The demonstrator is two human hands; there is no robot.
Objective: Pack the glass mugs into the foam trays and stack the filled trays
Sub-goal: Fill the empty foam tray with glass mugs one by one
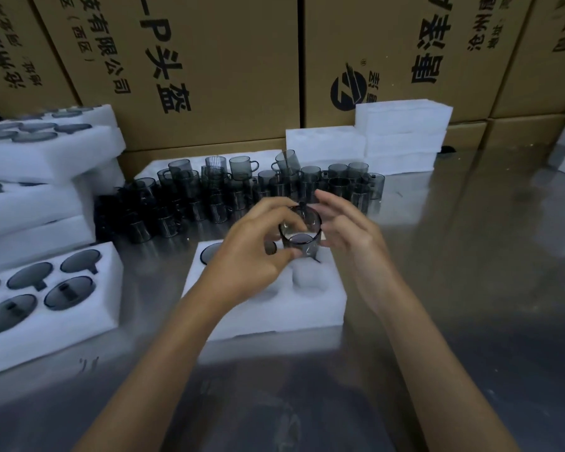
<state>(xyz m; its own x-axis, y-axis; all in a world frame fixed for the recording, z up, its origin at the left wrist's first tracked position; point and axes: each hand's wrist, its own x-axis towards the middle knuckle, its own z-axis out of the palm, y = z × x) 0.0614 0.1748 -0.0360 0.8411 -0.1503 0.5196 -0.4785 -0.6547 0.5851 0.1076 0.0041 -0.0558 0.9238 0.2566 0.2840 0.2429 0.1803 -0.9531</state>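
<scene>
At the counter's left edge, foam trays (43, 158) filled with smoky glass mugs sit stacked, rims showing as dark ovals in the white foam. In front of the stack, toward the near left corner, a further full tray (51, 308) lies on the counter (454, 288) with its mugs seated flush and their handles in the side notches.

Toward the back, left of centre to centre, loose mugs (242, 194) stand crowded together, some resting on a flat foam sheet (150, 166) against the cartons (209, 60) that wall the far edge. One mug in the crowd is tilted.

In the middle of the counter lies the open tray (268, 308). A mug rim shows in its far left pocket; the near right pocket looks unfilled. The left hand (252, 252) reaches over this tray, thumb and fingers curled around the held mug (300, 234), pinching its wall and rim. That mug is upright, just above the tray's far right pocket, its base low in the foam; whether it is fully seated cannot be told.

The right hand (349, 226) is just beside the mug on its right, fingers spread and nearly straight, gripping nothing; whether its fingertips touch the glass is unclear.

Behind, toward the far right, empty foam blocks (402, 135) are stacked against the cartons.
</scene>
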